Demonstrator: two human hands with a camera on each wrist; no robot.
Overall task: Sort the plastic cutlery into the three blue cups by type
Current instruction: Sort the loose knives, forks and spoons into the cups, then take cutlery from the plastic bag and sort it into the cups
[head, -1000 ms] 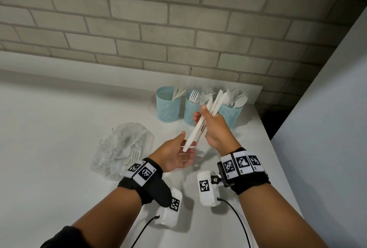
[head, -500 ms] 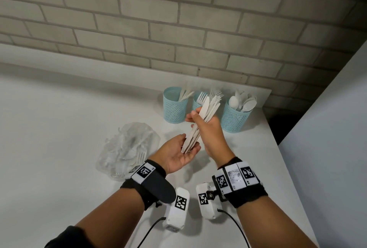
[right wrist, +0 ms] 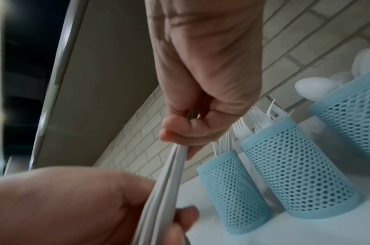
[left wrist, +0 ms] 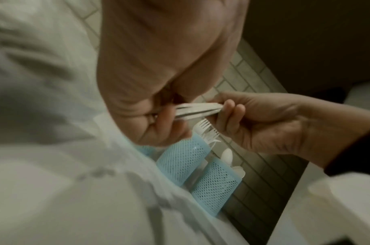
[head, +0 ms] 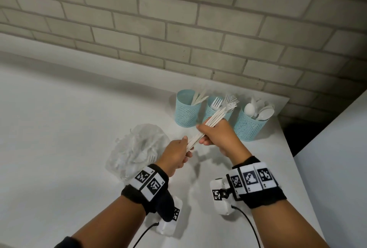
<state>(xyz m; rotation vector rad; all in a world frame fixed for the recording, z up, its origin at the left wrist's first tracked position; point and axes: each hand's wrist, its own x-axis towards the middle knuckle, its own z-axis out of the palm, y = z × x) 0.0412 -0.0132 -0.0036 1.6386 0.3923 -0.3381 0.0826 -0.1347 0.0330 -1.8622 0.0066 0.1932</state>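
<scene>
Both hands hold one bundle of white plastic knives (head: 216, 117) above the table, tilted up to the right. My right hand (head: 202, 134) grips its middle and my left hand (head: 187, 147) grips its lower end. The wrist views show the same bundle (left wrist: 197, 110) (right wrist: 169, 182), with the right fingers (right wrist: 179, 134) curled round it. Three blue mesh cups stand by the wall: the left cup (head: 186, 112) holds knives, the middle cup (head: 211, 111) forks, the right cup (head: 248, 128) spoons. The bundle's upper tips lie in front of the middle cup.
A crumpled clear plastic bag (head: 139, 148) with more white cutlery lies on the white table (head: 59, 138), left of my left hand. A brick wall (head: 178, 29) runs behind the cups. The table's right edge (head: 286, 140) drops off just past the spoon cup.
My left hand, open under the bundle's lower end before, now grips it. The bundle has tilted lower.
</scene>
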